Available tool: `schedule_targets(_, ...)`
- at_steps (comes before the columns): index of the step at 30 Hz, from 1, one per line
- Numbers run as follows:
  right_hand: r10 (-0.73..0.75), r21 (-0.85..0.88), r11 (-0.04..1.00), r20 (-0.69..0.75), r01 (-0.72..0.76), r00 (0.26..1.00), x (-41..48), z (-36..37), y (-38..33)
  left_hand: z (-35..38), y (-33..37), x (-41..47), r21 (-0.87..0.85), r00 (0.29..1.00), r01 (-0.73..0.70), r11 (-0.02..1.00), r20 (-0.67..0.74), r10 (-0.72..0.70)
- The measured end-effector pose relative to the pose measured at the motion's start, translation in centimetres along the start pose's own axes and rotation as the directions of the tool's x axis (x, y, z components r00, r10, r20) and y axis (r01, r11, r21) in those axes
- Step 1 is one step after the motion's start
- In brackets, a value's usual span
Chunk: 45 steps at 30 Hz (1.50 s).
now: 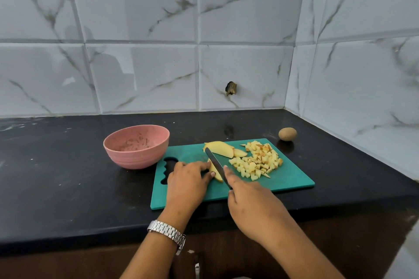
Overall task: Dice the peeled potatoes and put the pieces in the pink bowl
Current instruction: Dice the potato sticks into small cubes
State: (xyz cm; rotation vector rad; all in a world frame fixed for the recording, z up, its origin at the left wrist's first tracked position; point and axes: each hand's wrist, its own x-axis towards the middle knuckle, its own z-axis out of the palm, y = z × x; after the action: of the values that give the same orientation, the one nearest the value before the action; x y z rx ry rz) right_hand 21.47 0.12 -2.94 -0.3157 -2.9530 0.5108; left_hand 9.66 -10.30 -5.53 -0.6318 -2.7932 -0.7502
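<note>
A teal cutting board [292, 179] lies on the black counter. On it my left hand [189, 178] pinches a potato slice [214, 171] between thumb and fingers. My right hand [248, 197] grips a knife [216, 163], index finger along the blade's back; the blade lies against the right side of that slice. Two more peeled potato slices [221, 148] lie at the board's far side. A heap of diced potato [258, 162] covers the board's right part. The pink bowl [136, 146] stands left of the board, holding no potato pieces.
An unpeeled brown potato [287, 134] rests on the counter beyond the board's right corner. Marble-look tiled walls [226, 52] close the back and right side. The counter's front edge [90, 231] runs just under my wrists.
</note>
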Motion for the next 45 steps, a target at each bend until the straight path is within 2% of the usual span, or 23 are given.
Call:
schedule_targets(6,0.029,-0.07,0.997,0.03,-0.027,0.999,0.0,0.3,-0.7,0.1,0.1,-0.1,0.014,0.999,0.012,1.0,-0.044,-0.011)
schedule_targets(13,0.091,-0.236,0.969,0.101,-0.065,0.991,0.1,0.1,-1.8,0.0,0.0,0.0,0.018,0.999,0.015,1.0,-0.031,-0.014)
schedule_targets(16,0.074,-0.262,0.964,0.104,-0.045,0.992,0.1,0.5,-2.2,0.0,0.0,0.0,0.012,1.0,0.013,1.0,-0.027,-0.013)
schedule_targets(30,0.089,-0.241,0.969,0.119,-0.058,0.989,2.3,0.4,-3.2,-0.1,-0.2,-0.1,0.026,1.0,-0.013,1.0,0.023,0.012)
schedule_targets(38,0.115,-0.251,0.966,0.193,-0.065,0.974,-0.4,-0.1,-1.8,-0.2,-0.1,-0.2,0.023,1.0,-0.01,1.0,0.021,0.009)
schedule_targets(45,0.047,0.004,0.999,0.264,-0.05,0.964,-3.4,-4.0,1.6,-0.1,0.1,-0.3,0.073,0.999,-0.029,0.997,0.026,0.028)
